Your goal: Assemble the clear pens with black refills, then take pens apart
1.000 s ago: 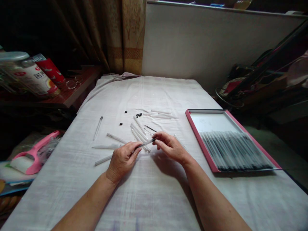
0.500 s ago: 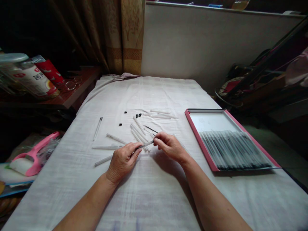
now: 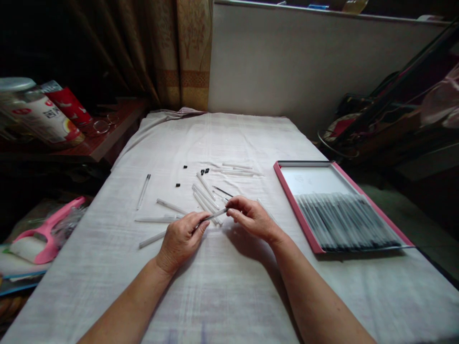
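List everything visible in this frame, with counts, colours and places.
held pen: one, clear with dark core, between both hands
loose tubes: roughly ten, clear, scattered on the cloth beyond the hands
small caps: about four, black, among the tubes
tray: one, pink-rimmed, on the cloth at right
packed pens: close row, uncounted, dark-cored, tray's near half
cloth: one, white, covering the table
lint roller: one, pink, low left
jar: one, white-lidded, left shelf
glasses: one pair, same shelf
left hand: pinching the pen's near end
right hand: pinching its far end
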